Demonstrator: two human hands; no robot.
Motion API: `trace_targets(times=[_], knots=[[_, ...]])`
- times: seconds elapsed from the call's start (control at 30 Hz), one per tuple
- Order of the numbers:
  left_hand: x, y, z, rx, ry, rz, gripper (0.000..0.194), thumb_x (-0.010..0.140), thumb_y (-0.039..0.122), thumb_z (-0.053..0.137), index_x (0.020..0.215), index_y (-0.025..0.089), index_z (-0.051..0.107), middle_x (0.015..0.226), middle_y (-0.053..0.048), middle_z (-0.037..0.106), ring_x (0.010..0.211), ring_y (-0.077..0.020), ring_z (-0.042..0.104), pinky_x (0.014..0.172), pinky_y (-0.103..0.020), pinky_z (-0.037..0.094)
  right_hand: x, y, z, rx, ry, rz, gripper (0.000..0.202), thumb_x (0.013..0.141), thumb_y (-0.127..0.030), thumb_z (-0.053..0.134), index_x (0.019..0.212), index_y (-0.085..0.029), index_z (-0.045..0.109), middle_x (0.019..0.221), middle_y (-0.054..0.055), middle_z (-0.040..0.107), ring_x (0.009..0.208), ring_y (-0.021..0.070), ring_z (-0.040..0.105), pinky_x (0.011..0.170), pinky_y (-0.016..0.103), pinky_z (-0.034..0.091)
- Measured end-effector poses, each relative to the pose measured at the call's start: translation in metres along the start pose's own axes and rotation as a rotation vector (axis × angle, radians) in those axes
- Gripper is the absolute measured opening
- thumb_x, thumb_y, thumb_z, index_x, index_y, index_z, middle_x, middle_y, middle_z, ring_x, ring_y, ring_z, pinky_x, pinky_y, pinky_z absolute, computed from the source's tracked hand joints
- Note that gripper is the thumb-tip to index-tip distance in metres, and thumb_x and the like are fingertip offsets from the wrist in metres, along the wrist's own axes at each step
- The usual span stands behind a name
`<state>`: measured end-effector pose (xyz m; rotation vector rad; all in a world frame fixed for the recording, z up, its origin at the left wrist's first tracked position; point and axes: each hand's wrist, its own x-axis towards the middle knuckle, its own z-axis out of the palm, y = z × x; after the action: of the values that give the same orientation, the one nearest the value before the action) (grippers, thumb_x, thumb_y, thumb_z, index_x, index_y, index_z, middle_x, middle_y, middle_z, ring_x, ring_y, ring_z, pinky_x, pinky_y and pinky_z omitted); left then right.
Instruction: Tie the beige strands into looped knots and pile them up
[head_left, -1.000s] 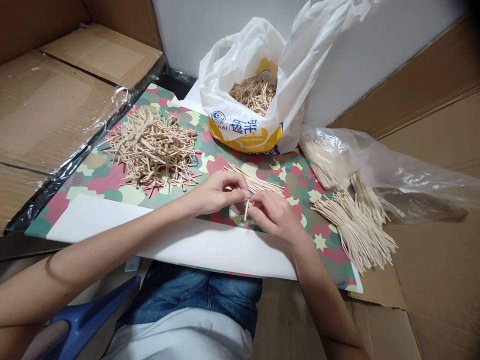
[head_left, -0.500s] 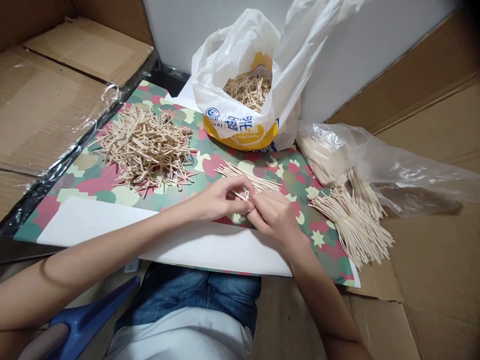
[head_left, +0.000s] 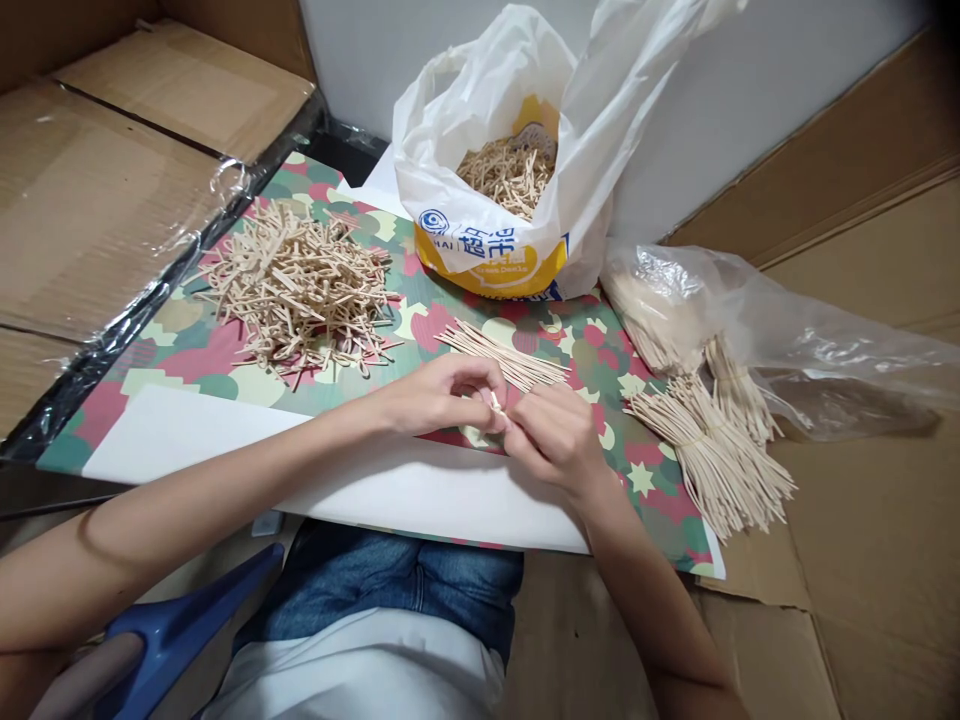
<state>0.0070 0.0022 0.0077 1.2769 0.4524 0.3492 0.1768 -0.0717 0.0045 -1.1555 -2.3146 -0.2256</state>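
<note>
Between the fingertips of both hands is a thin pale stick (head_left: 496, 402), bent into a small loop or knot; much of it is hidden by the fingers. My left hand (head_left: 457, 395) pinches it from the left with thumb and forefinger. From the right, my right hand (head_left: 556, 437) is closed on it, knuckles up. Just beyond the hands lies a loose row of straight pale sticks (head_left: 510, 357) on the patterned sheet (head_left: 225, 375). A heap of short bent and looped sticks (head_left: 300, 290) covers the left part of that sheet.
A white and yellow plastic bag (head_left: 495, 250) of similar short pieces stands at the back. Tied bundles of straight sticks (head_left: 709, 450) lie at the right, beside a clear plastic bag (head_left: 810, 340). Cardboard (head_left: 112, 180) borders the left; a blue chair arm (head_left: 180, 640) is below.
The loop in the stick looks smaller and more covered by my fingers. Both hands stay close together in the same place; the whole view has shifted slightly.
</note>
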Motion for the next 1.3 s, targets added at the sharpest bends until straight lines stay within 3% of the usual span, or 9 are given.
trace_targets(times=[0.17, 0.43, 0.53, 0.63, 0.77, 0.9, 1.07, 1.13, 1.3], knots=[[-0.004, 0.0, 0.002, 0.192, 0.087, 0.096, 0.014, 0.072, 0.022, 0.063, 0.077, 0.011, 0.058, 0.066, 0.0, 0.056, 0.057, -0.0092, 0.051, 0.05, -0.02, 0.042, -0.001, 0.003, -0.002, -0.097, 0.007, -0.045, 0.025, 0.082, -0.013, 0.047, 0.058, -0.021, 0.043, 0.049, -0.002, 0.043, 0.052, 0.0143, 0.037, 0.052, 0.031, 0.026], [0.001, -0.003, 0.002, 0.082, 0.031, 0.075, 0.015, 0.068, 0.02, 0.065, 0.066, 0.013, 0.051, 0.053, 0.006, 0.044, 0.05, -0.0059, 0.042, 0.048, -0.018, 0.036, 0.0, 0.001, -0.005, -0.009, -0.027, -0.025, 0.027, 0.085, -0.016, 0.046, 0.058, -0.021, 0.043, 0.049, -0.002, 0.043, 0.052, 0.0144, 0.039, 0.053, 0.031, 0.027], [-0.001, -0.004, 0.001, 0.14, 0.052, 0.103, 0.016, 0.069, 0.022, 0.065, 0.068, 0.013, 0.053, 0.055, 0.005, 0.045, 0.051, -0.0066, 0.043, 0.049, -0.019, 0.035, -0.002, 0.005, -0.005, 0.178, -0.118, 0.112, 0.024, 0.089, -0.02, 0.043, 0.066, -0.02, 0.048, 0.057, -0.001, 0.051, 0.057, 0.0139, 0.046, 0.057, 0.03, 0.033], [-0.003, -0.002, 0.0, 0.267, 0.05, 0.175, 0.015, 0.073, 0.025, 0.063, 0.074, 0.012, 0.056, 0.061, 0.003, 0.05, 0.056, -0.0084, 0.046, 0.052, -0.02, 0.037, -0.004, 0.01, -0.006, 0.482, -0.304, 0.315, 0.024, 0.095, -0.03, 0.037, 0.079, -0.02, 0.052, 0.068, -0.001, 0.058, 0.064, 0.0124, 0.054, 0.061, 0.026, 0.04], [-0.006, 0.001, -0.002, 0.601, 0.013, 0.305, 0.012, 0.078, 0.023, 0.058, 0.079, 0.012, 0.061, 0.07, -0.001, 0.059, 0.065, -0.0112, 0.051, 0.06, -0.022, 0.039, -0.003, 0.011, -0.01, 0.655, -0.405, 0.374, 0.032, 0.095, -0.038, 0.037, 0.073, -0.019, 0.051, 0.066, -0.002, 0.056, 0.061, 0.0106, 0.053, 0.058, 0.023, 0.039], [-0.009, 0.004, -0.004, 0.847, 0.049, 0.44, 0.012, 0.078, 0.025, 0.056, 0.081, 0.014, 0.059, 0.074, -0.003, 0.059, 0.069, -0.013, 0.052, 0.063, -0.023, 0.038, -0.001, 0.007, -0.011, 0.571, -0.331, 0.31, 0.027, 0.092, -0.028, 0.045, 0.066, -0.018, 0.048, 0.059, -0.003, 0.05, 0.055, 0.0091, 0.047, 0.053, 0.022, 0.035], [-0.016, 0.008, -0.005, 1.161, 0.267, 0.668, 0.022, 0.074, 0.038, 0.06, 0.073, 0.016, 0.057, 0.067, -0.003, 0.055, 0.064, -0.0154, 0.047, 0.061, -0.029, 0.033, -0.004, 0.005, -0.008, 0.3, -0.247, 0.159, 0.029, 0.091, -0.022, 0.042, 0.063, -0.018, 0.045, 0.055, -0.003, 0.044, 0.054, 0.0107, 0.039, 0.055, 0.026, 0.03], [-0.016, 0.007, -0.005, 1.253, 0.222, 0.696, 0.025, 0.078, 0.04, 0.056, 0.069, 0.017, 0.057, 0.062, -0.002, 0.054, 0.061, -0.0153, 0.046, 0.06, -0.03, 0.031, -0.005, 0.005, -0.006, 0.212, -0.251, 0.107, 0.028, 0.091, -0.022, 0.043, 0.063, -0.019, 0.045, 0.055, -0.003, 0.043, 0.054, 0.0112, 0.037, 0.055, 0.027, 0.029], [-0.014, 0.001, -0.002, 1.253, 0.072, 0.579, 0.029, 0.089, 0.033, 0.045, 0.072, 0.015, 0.06, 0.064, -0.003, 0.054, 0.062, -0.0148, 0.048, 0.061, -0.029, 0.034, -0.005, 0.002, -0.005, 0.104, -0.215, 0.023, 0.026, 0.087, -0.016, 0.045, 0.061, -0.018, 0.045, 0.054, -0.002, 0.043, 0.054, 0.012, 0.037, 0.055, 0.028, 0.028]])
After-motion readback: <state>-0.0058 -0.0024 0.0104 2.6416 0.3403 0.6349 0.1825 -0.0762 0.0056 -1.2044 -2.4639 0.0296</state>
